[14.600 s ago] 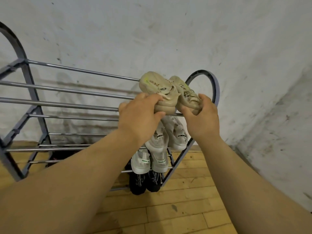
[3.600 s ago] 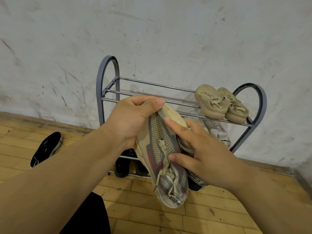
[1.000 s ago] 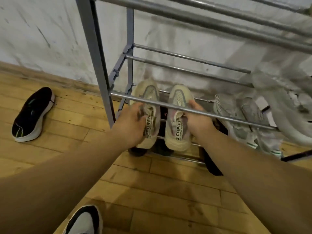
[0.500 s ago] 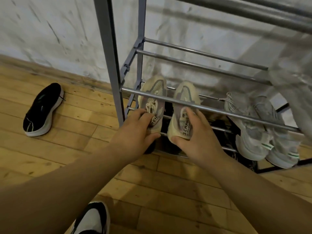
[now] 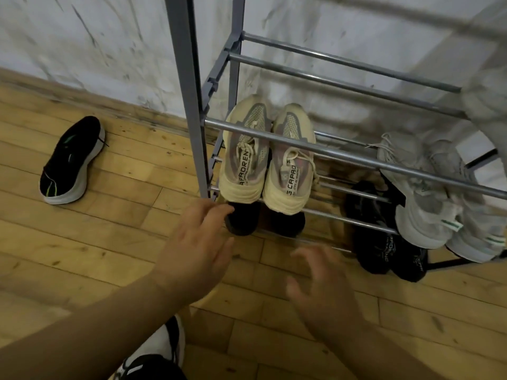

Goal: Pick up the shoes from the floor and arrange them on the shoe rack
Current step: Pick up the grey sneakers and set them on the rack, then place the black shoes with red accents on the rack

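**Both grips spread and empty in front of the shoe rack**

My left grip (image 5: 197, 250) hovers just in front of the shoe rack (image 5: 189, 105), fingers straight and spread, holding nothing. Its fingertips reach the heel of a dark shoe (image 5: 242, 222) on the rack's lowest tier; whether they touch it I cannot tell. My right grip (image 5: 321, 283) is blurred. It also hangs in front of the rack, a little farther out, fingers splayed, palm down and empty.

A pair of beige sneakers (image 5: 290, 171) sits at the left end of the rack, one tier above the lowest. They lie side by side and touching, toes toward the wall (image 5: 96, 50) behind the rack, heels toward me and clear of both grips. At the rack's right end, grey-white sneakers (image 5: 419, 193) rest on the same tier, with a black pair (image 5: 381, 242) below them.

One black shoe with a white sole (image 5: 71, 163) lies on the wooden floor (image 5: 109, 242), well to the left of the rack. A black-and-white shoe (image 5: 164, 349) shows in front of the rack, nearest me.
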